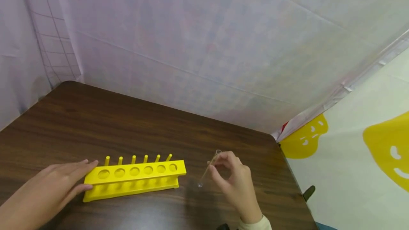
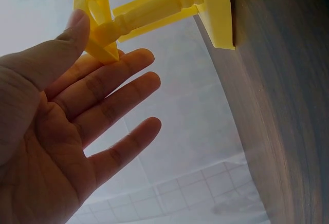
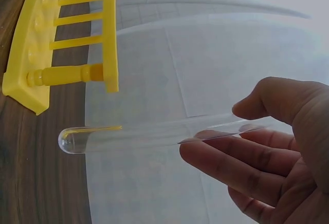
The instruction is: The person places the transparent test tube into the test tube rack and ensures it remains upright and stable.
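Observation:
A yellow test tube rack (image 1: 134, 178) with a row of round holes and several pegs stands on the table. At its left end the left hand (image 1: 52, 191) holds the top plate between thumb and fingers; the left wrist view shows the thumb on one side of the rack (image 2: 154, 8) and the other fingers (image 2: 108, 100) extended. To the right of the rack, the right hand (image 1: 236, 184) pinches a clear glass test tube (image 1: 206, 175) near its upper end. The tube (image 3: 123, 137) has its rounded end pointing down, above the table, and looks empty.
The dark wood table (image 1: 153, 123) has a pale curtain (image 1: 191, 45) behind it and a metal grid (image 1: 52, 27) at the back left. On the right hangs a white cloth with yellow smiling shapes (image 1: 303, 141). A dark object (image 1: 309, 192) sits by the right edge.

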The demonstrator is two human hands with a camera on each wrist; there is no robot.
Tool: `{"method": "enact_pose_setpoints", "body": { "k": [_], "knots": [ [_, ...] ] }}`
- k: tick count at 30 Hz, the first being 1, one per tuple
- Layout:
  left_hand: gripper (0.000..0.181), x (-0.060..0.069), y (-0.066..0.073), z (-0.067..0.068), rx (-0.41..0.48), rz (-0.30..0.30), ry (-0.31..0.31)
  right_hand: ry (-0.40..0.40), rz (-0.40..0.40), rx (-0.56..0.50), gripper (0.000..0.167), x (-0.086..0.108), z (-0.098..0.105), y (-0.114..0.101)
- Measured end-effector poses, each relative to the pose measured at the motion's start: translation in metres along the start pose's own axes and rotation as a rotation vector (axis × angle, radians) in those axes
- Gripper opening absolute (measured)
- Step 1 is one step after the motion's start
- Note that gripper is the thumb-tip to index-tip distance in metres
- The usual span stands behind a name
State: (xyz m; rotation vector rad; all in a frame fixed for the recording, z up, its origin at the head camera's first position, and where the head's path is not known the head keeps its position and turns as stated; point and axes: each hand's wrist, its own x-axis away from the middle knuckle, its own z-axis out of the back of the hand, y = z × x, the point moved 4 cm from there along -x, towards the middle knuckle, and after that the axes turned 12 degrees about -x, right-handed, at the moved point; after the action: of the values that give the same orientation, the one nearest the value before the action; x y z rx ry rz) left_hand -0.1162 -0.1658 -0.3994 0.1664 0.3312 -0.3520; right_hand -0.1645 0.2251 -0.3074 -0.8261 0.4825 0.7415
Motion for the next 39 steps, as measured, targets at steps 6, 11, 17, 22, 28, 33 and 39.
{"method": "enact_pose_setpoints", "body": {
  "k": [6,11,17,22,28,33,39],
  "knots": [
    [0.056,-0.004,0.000,-0.001,-0.014,0.043,-0.085,0.045,0.020,-0.083,0.029,-0.005,-0.002,-0.002],
    [0.056,-0.006,0.000,0.001,-0.030,0.061,-0.125,0.078,0.015,-0.058,0.028,-0.009,-0.003,-0.005],
    [0.056,-0.007,-0.001,-0.001,-0.015,0.063,-0.145,0.095,0.019,-0.043,0.030,-0.012,-0.004,-0.008],
    [0.056,-0.005,-0.001,-0.001,-0.015,0.065,-0.136,0.090,0.048,-0.070,0.029,-0.017,-0.006,-0.009],
    [0.057,-0.006,-0.001,-0.002,-0.030,0.078,-0.148,0.103,0.045,-0.102,0.025,-0.022,-0.008,-0.008],
    [0.057,-0.005,-0.001,-0.002,-0.020,0.068,-0.124,0.133,0.068,-0.130,0.025,-0.025,-0.010,-0.010],
    [0.057,-0.006,-0.003,-0.003,-0.020,0.077,-0.137,0.156,0.101,-0.160,0.027,-0.027,-0.011,-0.012]
  ]
}}
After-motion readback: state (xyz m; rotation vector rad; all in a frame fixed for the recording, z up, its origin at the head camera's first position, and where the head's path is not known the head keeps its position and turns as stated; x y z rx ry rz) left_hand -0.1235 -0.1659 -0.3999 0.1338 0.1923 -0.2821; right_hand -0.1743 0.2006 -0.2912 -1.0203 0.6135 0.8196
